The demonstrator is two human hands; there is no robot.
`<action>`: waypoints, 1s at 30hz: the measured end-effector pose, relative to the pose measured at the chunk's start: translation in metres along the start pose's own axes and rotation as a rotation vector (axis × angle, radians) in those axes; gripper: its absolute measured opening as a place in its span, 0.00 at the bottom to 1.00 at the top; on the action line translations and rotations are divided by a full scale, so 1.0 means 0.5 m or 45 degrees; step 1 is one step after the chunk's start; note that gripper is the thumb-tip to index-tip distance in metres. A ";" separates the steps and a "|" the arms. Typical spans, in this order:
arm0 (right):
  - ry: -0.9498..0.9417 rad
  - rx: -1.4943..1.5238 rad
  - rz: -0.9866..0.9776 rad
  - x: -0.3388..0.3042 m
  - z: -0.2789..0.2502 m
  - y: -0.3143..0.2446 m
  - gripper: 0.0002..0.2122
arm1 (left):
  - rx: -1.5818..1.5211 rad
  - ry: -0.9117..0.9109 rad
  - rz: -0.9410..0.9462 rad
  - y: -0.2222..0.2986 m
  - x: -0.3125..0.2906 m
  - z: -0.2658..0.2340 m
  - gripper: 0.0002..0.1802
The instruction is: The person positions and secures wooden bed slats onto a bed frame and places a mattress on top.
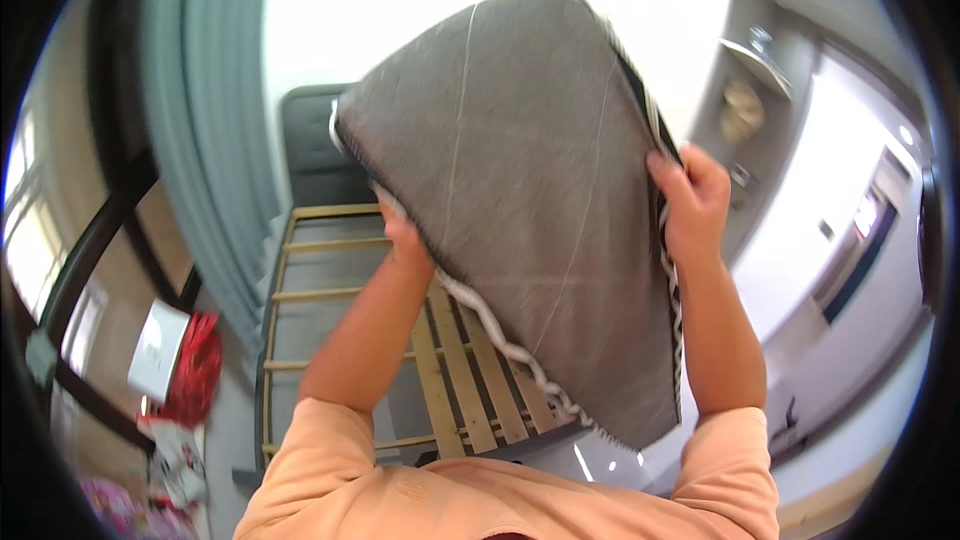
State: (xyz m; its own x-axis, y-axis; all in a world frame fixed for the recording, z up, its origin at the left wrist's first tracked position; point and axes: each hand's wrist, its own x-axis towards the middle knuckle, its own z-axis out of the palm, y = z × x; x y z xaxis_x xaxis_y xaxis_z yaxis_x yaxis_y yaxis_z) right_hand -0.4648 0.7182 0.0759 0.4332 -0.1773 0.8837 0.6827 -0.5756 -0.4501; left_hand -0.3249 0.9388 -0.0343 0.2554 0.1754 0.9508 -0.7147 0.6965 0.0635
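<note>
Gripping grey fabric [510, 160], fingers [672, 174] at opposite edges

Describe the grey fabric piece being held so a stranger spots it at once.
Find the slatted bed frame and its dark headboard. In front of them, the left hand and right hand hold up the grey fabric piece. Unlike the headboard, it bears thin pale lines and wavy white edging.

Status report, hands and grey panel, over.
Left hand, right hand gripping opposite edges of grey panel. Panel aloft. In the way: panel itself, hiding some bed slats.
</note>
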 end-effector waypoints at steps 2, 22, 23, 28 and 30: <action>0.146 0.022 0.008 0.059 -0.082 0.033 0.16 | 0.292 -0.071 0.318 -0.061 0.103 0.110 0.55; 1.071 -0.160 1.298 -0.358 -0.981 0.722 0.37 | 0.551 -1.073 0.905 -0.731 -0.052 0.995 0.35; 1.110 -0.104 1.293 -0.363 -1.013 0.745 0.37 | 0.558 -1.062 0.880 -0.761 -0.067 1.021 0.35; 1.334 0.229 1.132 -0.388 -1.170 0.854 0.38 | 0.777 -0.926 0.500 -0.953 -0.151 1.167 0.35; 1.322 0.027 1.247 -0.368 -1.102 0.838 0.38 | 0.911 -1.029 0.246 -1.044 -0.261 1.122 0.34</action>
State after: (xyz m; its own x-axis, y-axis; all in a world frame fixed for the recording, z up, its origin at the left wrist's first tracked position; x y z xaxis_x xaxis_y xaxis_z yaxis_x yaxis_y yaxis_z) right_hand -0.5830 0.0699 -0.2046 0.1129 -0.9893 -0.0921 0.3773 0.1284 -0.9171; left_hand -0.3504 0.1619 -0.0211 -0.2167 -0.4517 0.8654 -0.9762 0.0953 -0.1947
